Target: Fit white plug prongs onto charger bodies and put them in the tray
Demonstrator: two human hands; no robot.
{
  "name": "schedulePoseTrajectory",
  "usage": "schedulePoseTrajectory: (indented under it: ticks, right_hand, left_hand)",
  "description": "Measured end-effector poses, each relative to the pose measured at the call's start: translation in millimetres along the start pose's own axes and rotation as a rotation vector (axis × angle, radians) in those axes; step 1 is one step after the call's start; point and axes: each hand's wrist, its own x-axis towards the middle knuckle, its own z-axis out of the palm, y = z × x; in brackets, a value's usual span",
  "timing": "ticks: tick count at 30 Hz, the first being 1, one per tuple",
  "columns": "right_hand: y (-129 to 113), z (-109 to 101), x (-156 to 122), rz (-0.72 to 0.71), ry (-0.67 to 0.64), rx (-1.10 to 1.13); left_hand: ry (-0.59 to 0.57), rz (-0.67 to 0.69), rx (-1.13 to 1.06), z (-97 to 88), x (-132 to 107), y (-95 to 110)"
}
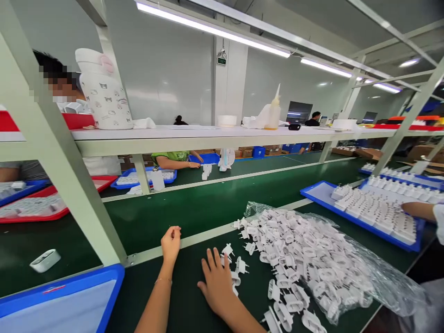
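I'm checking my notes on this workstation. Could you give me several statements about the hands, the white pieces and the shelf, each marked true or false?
1. The right hand is spread open. True.
2. The left hand grips the blue tray at lower left. False: it is curled and apart from that tray.
3. Clear plastic shows along the edge of the pile of white pieces. True.
4. The pile lies left of both hands. False: it lies to their right.
5. A patterned white container stands on the shelf. True.
6. The pointed-tip bottle stands left of that container. False: it stands to its right.
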Motion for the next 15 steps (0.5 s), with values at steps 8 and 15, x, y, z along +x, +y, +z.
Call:
schedulePoseTrajectory:
  ticks: [8,15]
  right_hand:
    - [41,-2,16,0.187,0.079,-0.216]
    - [58,16,-9,0.072,0.177,-0.339]
  left_hand:
    - [-0.146,0.035,0.036,5.7,-13,16]
    - [-0.172,0.020,0.122,7.5,-28,25]
